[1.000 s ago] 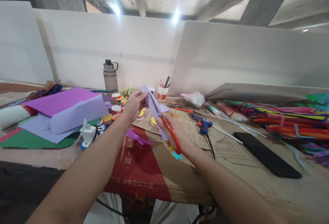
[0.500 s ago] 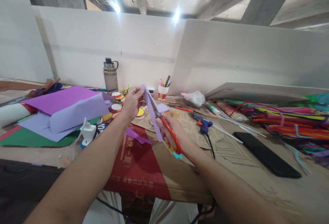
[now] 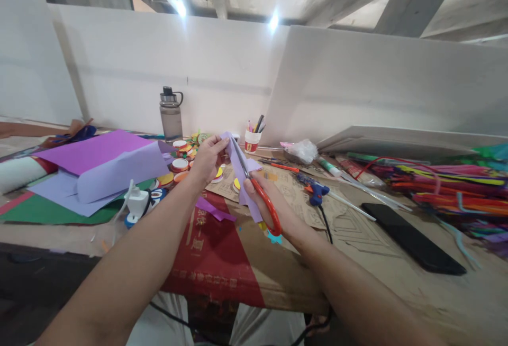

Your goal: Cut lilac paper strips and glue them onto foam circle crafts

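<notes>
Pinching top end of lilac paper strip [image 3: 237,163] w/ L hand [image 3: 209,161], holding red-handled scissors [image 3: 268,200] in closed R hand [image 3: 282,206], laying blades lengthwise along strip. Keeping strip up off worktop [image 3: 293,282], btwn both hands, approx. midway btwn L & R edges. Swinging lower end of strip slightly R vs. 0.5 s ago, baring 1 yellow disc [image 3: 237,183] just beside it; prob. means re-angling paper against blades, mid-cut. Can't tell depth of cut. Also seeing magenta scrap [image 3: 214,208] L of strip, turquoise cutout [image 3: 274,237] toward front edge, below R hand, & glue gun [image 3: 317,192] farther R.
</notes>
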`<state>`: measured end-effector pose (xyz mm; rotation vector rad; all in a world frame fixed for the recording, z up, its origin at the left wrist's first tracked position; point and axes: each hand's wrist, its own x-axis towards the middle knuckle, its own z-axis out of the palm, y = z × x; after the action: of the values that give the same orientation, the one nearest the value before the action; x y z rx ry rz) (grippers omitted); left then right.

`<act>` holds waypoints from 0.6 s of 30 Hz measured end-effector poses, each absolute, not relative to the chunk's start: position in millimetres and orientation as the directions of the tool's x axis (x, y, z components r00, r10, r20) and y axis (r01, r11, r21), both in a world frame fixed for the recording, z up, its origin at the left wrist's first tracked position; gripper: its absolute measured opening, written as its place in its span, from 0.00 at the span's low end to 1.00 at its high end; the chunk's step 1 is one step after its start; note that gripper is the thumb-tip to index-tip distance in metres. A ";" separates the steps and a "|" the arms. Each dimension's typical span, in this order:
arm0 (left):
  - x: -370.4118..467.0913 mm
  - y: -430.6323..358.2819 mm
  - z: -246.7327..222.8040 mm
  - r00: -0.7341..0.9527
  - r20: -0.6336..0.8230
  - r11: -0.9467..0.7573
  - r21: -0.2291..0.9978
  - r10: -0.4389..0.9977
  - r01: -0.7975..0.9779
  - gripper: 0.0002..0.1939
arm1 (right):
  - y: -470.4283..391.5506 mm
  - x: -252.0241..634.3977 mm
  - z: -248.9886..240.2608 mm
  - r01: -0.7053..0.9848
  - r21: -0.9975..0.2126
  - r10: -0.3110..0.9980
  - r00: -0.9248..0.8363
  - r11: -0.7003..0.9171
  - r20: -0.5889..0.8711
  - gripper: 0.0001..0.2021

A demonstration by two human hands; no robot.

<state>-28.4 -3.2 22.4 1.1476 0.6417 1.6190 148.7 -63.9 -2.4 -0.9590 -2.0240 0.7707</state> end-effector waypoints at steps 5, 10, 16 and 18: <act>-27.8 -4.8 23.5 -0.044 0.376 -0.358 0.832 0.926 -0.423 0.13 | -65.9 147.4 0.9 0.357 -0.773 0.823 -0.444 0.525 0.355 0.12; -26.6 -5.1 23.9 -0.054 0.378 -0.365 0.836 0.924 -0.410 0.12 | -67.6 147.1 3.1 0.346 -0.768 0.815 -0.445 0.539 0.371 0.12; -26.4 -3.3 21.2 -0.042 0.384 -0.369 0.843 0.922 -0.392 0.12 | -65.8 147.3 1.1 0.353 -0.777 0.828 -0.431 0.521 0.359 0.14; -26.3 -3.2 20.6 -0.040 0.384 -0.367 0.840 0.923 -0.400 0.13 | -65.0 147.3 -0.3 0.350 -0.777 0.826 -0.432 0.523 0.361 0.15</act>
<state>-26.3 -3.2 20.6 1.1773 0.6521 1.6218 147.3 -65.0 -0.3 -0.9563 -2.0077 0.8022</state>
